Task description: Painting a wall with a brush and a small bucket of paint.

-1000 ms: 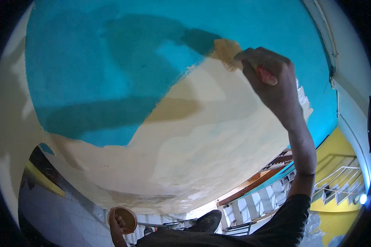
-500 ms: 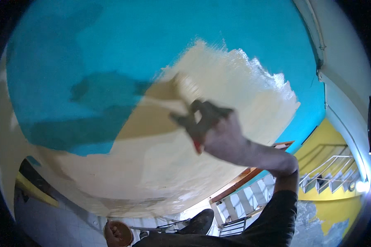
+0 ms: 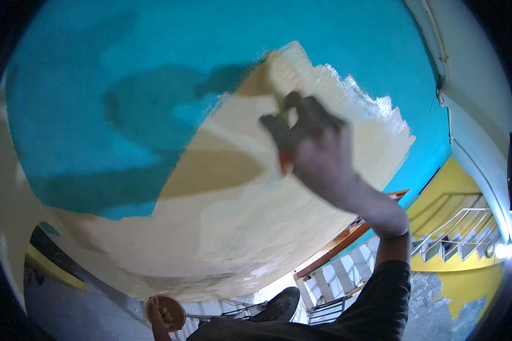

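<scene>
My right hand [image 3: 318,142] is closed round the handle of a paintbrush [image 3: 287,74], its red end showing below my palm. The wide bristles, coated in cream paint, press against the wall at the upper edge of a cream patch [image 3: 222,221]. Turquoise wall [image 3: 170,40] surrounds that patch above and to the left. Low at the bottom left, my left hand [image 3: 160,315] grips the rim of a round brown paint bucket [image 3: 176,312], fingers over its edge. How much paint is inside cannot be made out.
My dark shoe [image 3: 284,304] shows at the bottom, beside a metal railing [image 3: 327,311]. To the right are a stair with a white handrail [image 3: 452,227], a yellow wall [image 3: 452,179] and a bright lamp [image 3: 502,250]. Pipes [image 3: 438,40] run along the upper right.
My right hand and the brush have moved up and slightly right, carrying cream paint higher onto the turquoise. The bucket in my left hand has shifted slightly up and tipped more into view.
</scene>
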The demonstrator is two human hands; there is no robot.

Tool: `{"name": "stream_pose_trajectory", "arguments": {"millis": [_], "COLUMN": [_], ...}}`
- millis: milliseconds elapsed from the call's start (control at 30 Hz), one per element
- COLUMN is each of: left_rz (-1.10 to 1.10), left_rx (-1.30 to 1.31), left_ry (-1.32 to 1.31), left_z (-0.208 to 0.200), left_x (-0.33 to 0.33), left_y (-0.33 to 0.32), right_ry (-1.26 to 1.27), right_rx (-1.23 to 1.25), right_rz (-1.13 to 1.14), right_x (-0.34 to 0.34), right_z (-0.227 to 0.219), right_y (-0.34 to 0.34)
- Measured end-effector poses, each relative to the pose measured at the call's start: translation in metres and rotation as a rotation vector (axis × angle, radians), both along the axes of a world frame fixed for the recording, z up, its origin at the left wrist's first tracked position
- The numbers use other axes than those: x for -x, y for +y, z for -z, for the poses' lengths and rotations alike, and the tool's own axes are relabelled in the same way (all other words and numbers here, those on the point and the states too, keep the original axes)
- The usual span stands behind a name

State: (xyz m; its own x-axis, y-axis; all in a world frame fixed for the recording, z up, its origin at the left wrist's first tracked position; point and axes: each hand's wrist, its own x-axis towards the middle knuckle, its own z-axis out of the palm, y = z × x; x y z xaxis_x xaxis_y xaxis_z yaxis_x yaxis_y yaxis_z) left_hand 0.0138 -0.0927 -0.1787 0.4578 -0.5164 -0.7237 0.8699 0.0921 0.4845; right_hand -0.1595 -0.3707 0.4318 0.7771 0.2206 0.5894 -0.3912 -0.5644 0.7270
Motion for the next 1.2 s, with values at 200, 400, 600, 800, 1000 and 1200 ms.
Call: {"name": "stream_pose_trajectory", "arguments": {"millis": [200, 400, 600, 800, 1000, 1200], "left_rz": [0.098, 0.063, 0.045, 0.127, 0.074, 0.090], "left_rx": [0.012, -0.024, -0.091, -0.036, -0.023, 0.071], "left_ry": [-0.040, 0.026, 0.111, 0.016, 0.111, 0.027], "left_z": [-0.043, -0.027, 0.025, 0.003, -0.023, -0.026], "left_x": [0.013, 0.022, 0.029, 0.019, 0.019, 0.023], "left_y": [-0.019, -0.023, 0.006, -0.026, 0.005, 0.020], "right_ry": [0.213, 0.549, 0.081, -0.136, 0.051, 0.372], "right_rx": [-0.235, -0.587, -0.521, -0.172, -0.226, -0.744], "right_rz": [-0.322, -0.396, -0.223, -0.001, -0.155, -0.315], "right_x": [-0.050, -0.069, 0.003, 0.043, -0.014, -0.068], "right_z": [0.091, 0.123, 0.009, -0.008, 0.104, 0.203], "right_y": [0.038, 0.040, 0.038, 0.008, 0.010, 0.037]}}
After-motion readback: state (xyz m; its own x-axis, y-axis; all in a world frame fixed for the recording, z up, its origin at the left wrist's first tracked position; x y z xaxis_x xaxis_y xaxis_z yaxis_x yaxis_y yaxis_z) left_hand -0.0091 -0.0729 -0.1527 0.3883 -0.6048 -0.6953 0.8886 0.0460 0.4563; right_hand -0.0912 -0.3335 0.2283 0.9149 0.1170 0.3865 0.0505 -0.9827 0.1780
